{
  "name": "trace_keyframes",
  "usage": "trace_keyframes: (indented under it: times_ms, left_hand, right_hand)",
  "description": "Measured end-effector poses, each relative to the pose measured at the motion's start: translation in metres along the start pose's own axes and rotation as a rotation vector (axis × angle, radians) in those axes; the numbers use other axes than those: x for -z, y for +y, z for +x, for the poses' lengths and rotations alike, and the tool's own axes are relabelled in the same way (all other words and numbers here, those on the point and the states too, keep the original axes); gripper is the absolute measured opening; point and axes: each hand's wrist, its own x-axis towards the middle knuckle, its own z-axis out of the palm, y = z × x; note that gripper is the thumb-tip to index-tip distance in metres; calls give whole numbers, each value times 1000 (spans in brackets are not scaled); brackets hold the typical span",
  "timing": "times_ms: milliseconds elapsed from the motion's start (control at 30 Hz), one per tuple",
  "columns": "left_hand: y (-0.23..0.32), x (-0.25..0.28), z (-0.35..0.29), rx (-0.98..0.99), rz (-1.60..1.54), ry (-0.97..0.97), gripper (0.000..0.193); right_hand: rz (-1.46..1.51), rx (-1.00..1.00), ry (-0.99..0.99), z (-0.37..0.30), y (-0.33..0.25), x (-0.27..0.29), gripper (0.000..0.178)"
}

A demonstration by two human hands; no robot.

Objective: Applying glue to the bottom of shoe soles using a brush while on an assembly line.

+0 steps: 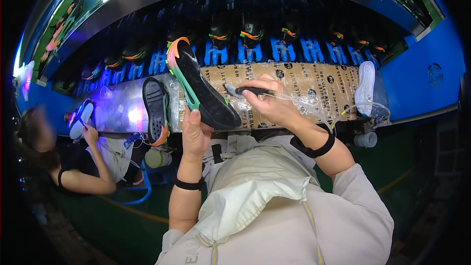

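Co-worker: at the far left of the frame, a seated person [81,174] in a dark top holds a pale-bottomed shoe [82,120] in one hand.
Resting sole: left of centre, a black sole with an orange end [155,103] lies lengthwise on the metal desk [115,103], its orange end at the front edge.
Jar: a pale round jar [156,158] sits just below that end in the frame.
Left hand: near the middle, the wearer's left hand [194,130] grips the edge of the held sole, thumb on the near side; a black band circles the wrist.
Held sole: the black, green and orange sole [201,88] is raised at a slant in the middle of the frame, orange end toward the upper left.
Shoe row: across the upper middle, dark shoes [250,32] stand on blue holders [250,53].
Brush: a dark-handled brush [255,91] has its grey tip just beside the held sole; contact cannot be told.
Right hand: right of centre, the right hand [272,99] is closed around the brush.
Cardboard: a printed brown sheet [314,81] covers the desk beneath.
White sole: a white sole [365,88] lies at the desk's right end.
Cup: a clear cup [365,140] shows below it.
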Motion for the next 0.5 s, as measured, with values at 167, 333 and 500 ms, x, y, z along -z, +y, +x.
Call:
trace_keyframes:
  times_ms: [167, 333, 500]
  left_hand:
    - [-4, 4, 0, -11, -53, 20, 70]
    - [-7, 22, -5, 35, 2, 76, 66]
    - [5, 18, -3, 180, -380, 267, 78]
  right_hand:
    - [112, 10, -143, -9, 18, 6, 23]
    - [-39, 162, 86, -13, 37, 1, 20]
    - [97, 111, 247, -15, 48, -2, 28]
